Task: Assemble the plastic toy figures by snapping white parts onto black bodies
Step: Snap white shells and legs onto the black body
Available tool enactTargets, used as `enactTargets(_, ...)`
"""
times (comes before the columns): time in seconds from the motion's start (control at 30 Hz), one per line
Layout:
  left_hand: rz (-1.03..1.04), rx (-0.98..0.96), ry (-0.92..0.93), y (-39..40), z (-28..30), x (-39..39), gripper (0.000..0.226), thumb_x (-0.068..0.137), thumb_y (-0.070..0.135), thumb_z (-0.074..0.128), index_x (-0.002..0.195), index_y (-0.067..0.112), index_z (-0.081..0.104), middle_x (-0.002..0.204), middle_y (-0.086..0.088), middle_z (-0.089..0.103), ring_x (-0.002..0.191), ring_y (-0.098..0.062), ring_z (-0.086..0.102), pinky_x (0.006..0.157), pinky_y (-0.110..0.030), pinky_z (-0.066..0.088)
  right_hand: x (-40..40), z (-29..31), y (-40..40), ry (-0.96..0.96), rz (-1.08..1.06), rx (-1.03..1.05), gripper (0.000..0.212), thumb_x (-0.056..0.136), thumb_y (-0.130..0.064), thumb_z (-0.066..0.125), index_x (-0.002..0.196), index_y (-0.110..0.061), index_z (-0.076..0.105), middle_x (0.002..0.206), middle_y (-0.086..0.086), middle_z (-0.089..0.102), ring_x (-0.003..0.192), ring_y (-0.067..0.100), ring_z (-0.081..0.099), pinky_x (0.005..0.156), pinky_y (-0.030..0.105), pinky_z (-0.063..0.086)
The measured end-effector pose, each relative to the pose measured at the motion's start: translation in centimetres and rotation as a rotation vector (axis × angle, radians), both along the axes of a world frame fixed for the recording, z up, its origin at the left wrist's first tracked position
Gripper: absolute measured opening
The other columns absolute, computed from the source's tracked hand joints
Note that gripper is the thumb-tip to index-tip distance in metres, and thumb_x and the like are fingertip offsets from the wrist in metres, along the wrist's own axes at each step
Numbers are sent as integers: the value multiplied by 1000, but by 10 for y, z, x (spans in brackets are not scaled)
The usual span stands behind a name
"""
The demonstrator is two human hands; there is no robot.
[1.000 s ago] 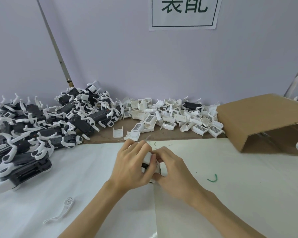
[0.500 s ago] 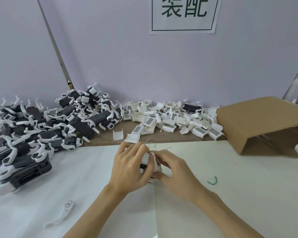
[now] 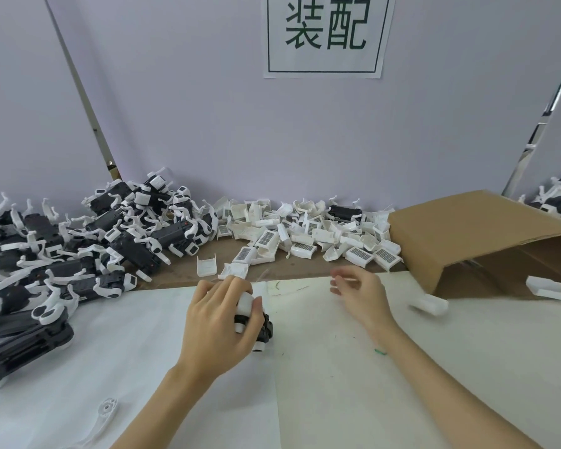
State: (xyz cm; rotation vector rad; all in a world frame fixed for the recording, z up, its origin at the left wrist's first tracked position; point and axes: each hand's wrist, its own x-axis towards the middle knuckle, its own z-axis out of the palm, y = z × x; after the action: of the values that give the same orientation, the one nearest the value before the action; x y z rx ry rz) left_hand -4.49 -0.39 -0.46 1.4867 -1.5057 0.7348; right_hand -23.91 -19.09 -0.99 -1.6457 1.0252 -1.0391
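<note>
Grip of the left hand (image 3: 219,322) clenches the black body (image 3: 259,328) just above the tabletop (image 3: 337,367), steadying it; right hand (image 3: 360,294) hangs released, apparently heading for the white parts (image 3: 305,234).

right hand (image 3: 361,294) has left the toy figure (image 3: 255,319), reaching right.

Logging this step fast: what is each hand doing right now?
Left hand: holds the black toy body with white parts on the white sheet.
Right hand: blurred above the sheet; open or closed cannot be told.
</note>
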Motion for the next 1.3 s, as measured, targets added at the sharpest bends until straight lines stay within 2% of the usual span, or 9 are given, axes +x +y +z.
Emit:
enactTargets(0.13,-8,0,9,1,0,0,21,102,29,53,89,13,57,80,8,58,68,-15,47,70,-43,43,13,7,-44,657,13,-487,37,100,0,53,136,-6,58,140,9,53,129,25,52,103,27,41)
enactTargets(0.23,-13,-4,9,3,0,2,24,104,32,50,90,14,56,80,9,58,68,-15,49,72,-42,43,13,5,-74,1042,-98,-531,44,101,-12,56,143,-13,46,148,8,45,139,28,42,110,38,37)
enactTargets(0.33,-19,1,21,5,-1,3,27,106,35,49,90,14,56,81,9,58,69,-14,48,72,-40,43,14,0,-85,1150,-228,-560,41,102,-24,59,140,-15,45,144,10,46,133,31,46,110,43,35)
enactTargets(0.53,-9,12,59,6,0,2,21,102,31,53,91,14,56,81,10,59,70,-12,46,74,-38,42,9,-7,-80,990,-274,-460,42,97,-3,60,136,-8,47,140,20,43,124,40,49,104,44,41)
enactTargets(0.67,11,15,95,6,0,1,20,101,32,54,92,14,56,81,10,61,71,-8,35,74,-36,41,1,-2,-53,525,-224,-457,37,90,1,66,125,-5,54,122,19,56,114,37,53,96,43,43)
enactTargets(0.8,25,67,192,8,2,-2,22,101,36,52,91,17,56,81,14,60,70,-15,41,72,-37,42,1,17,-5,60,-79,-177,35,89,-3,72,119,-17,60,113,-2,69,103,18,67,82,23,49)
enactTargets(0.93,-32,109,605,12,9,-11,21,97,55,46,90,36,52,75,10,61,74,-14,51,66,-31,40,-6,29,50,-230,254,82,33,90,-15,76,118,-28,67,116,-7,75,102,8,72,76,14,53)
enactTargets(1.1,-212,65,1019,7,15,-26,37,98,57,47,86,24,55,59,0,42,55,-14,36,57,-35,30,-7,23,94,-179,480,-163,34,95,1,68,121,-21,69,120,-5,73,118,19,67,100,25,52)
enactTargets(1.3,-236,62,1048,7,15,-35,48,100,57,44,89,13,56,68,1,51,63,-11,43,58,-25,35,-1,16,107,-89,505,-334,34,95,-7,64,123,-28,68,124,-6,68,121,23,63,105,33,50)
